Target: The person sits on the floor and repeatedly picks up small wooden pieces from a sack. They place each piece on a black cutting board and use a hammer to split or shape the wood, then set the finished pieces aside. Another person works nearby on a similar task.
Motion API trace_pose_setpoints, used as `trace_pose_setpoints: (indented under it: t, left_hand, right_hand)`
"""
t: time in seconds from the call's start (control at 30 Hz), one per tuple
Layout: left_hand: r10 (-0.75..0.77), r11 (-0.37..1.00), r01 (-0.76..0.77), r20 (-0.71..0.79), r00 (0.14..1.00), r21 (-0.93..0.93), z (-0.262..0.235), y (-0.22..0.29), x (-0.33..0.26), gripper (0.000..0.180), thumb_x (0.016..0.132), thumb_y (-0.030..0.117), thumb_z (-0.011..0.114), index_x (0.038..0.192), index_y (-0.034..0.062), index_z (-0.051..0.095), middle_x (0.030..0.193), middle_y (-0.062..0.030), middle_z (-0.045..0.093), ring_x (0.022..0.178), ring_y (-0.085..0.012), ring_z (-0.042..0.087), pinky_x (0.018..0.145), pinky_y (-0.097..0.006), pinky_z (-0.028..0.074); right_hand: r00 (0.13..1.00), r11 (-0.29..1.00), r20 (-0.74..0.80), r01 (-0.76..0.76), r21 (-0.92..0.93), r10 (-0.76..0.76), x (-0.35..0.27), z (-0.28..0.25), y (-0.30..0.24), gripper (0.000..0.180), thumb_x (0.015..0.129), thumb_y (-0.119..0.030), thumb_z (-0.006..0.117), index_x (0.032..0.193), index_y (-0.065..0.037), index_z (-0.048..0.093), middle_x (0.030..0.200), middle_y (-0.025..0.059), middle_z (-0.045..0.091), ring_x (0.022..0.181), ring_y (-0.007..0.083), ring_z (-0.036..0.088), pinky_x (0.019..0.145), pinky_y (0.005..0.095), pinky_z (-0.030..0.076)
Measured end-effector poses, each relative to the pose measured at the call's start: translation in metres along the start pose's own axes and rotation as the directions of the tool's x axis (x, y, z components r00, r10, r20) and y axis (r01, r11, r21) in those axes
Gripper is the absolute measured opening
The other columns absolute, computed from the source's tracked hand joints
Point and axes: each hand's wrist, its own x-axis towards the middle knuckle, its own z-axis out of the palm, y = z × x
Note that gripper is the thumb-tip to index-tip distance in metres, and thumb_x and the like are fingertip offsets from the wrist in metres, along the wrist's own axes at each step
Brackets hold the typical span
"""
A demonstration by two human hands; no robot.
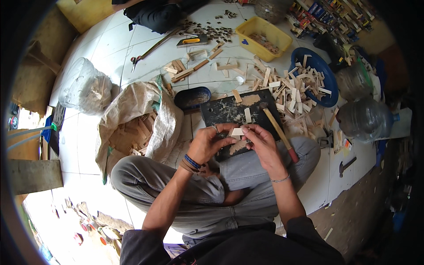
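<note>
Both my hands meet over a dark work board (221, 115) in front of my crossed legs. Between them is a small pale wooden piece (237, 131), pinched on its left by my left hand (206, 143) and on its right by the fingers of my right hand (263, 145). Another small wooden strip (247, 115) lies on the board just beyond my fingers. A hammer (277, 128) rests along the board's right side, its red-ended handle reaching my right knee. Pale dust and worn patches cover parts of the board.
Left of the board stands an open woven sack (170, 128) of wood pieces, beside a blue oval dish (192, 98). A blue basin (330, 84) overflows with wood pieces at the right. Farther off are a yellow tub (247, 32), scissors (136, 61) and a second hammer (347, 166).
</note>
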Motion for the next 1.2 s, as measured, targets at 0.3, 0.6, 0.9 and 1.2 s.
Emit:
trace_pose_setpoints:
  t: [0.3,0.6,0.9,1.2]
  left_hand:
    - [0.002,0.998,-0.002,-0.006,1.000,-0.061,-0.0001,-0.0022,0.0001,0.041,0.092,0.019,0.081,0.127,0.0013,0.071,0.109,-0.0125,0.079,0.096,-0.0143,0.074,0.082,-0.032,0.059]
    - [-0.009,0.995,0.009,-0.002,1.000,-0.095,-0.0018,0.0000,-0.0016,0.043,0.091,0.017,0.082,0.129,0.0005,0.070,0.108,-0.0128,0.079,0.095,-0.0139,0.074,0.083,-0.031,0.059]
    - [0.034,0.999,-0.033,-0.031,0.999,0.008,-0.0054,0.0005,-0.0024,0.036,0.089,0.015,0.082,0.122,0.0006,0.074,0.106,-0.0145,0.079,0.096,-0.0198,0.077,0.084,-0.033,0.060]
    - [0.032,0.999,-0.031,-0.039,0.999,0.033,-0.0043,0.0021,-0.0011,0.033,0.089,0.016,0.083,0.118,0.0025,0.076,0.106,-0.0151,0.079,0.094,-0.0237,0.079,0.081,-0.033,0.060]
  right_hand:
    - [1.000,0.996,0.013,0.026,-0.091,-0.025,-0.0001,0.0040,-0.0050,0.023,0.102,-0.024,0.071,0.115,-0.005,0.072,0.090,-0.0032,0.067,0.081,0.0024,0.057,0.068,0.0194,0.044]
    - [0.997,0.986,0.035,0.075,-0.149,-0.070,0.0074,-0.0010,-0.0048,0.023,0.101,-0.017,0.072,0.118,-0.002,0.072,0.090,-0.0025,0.068,0.080,0.0028,0.058,0.068,0.0191,0.044]
    - [0.996,0.985,0.005,0.084,-0.153,-0.084,0.0060,0.0019,-0.0033,0.024,0.099,-0.018,0.075,0.116,-0.002,0.075,0.087,-0.0017,0.069,0.076,0.0010,0.055,0.065,0.0173,0.040]
    - [0.996,0.981,0.054,0.086,-0.173,-0.077,0.0052,-0.0015,-0.0084,0.024,0.101,-0.015,0.072,0.120,-0.001,0.074,0.089,-0.0029,0.068,0.081,0.0021,0.059,0.070,0.0182,0.045]
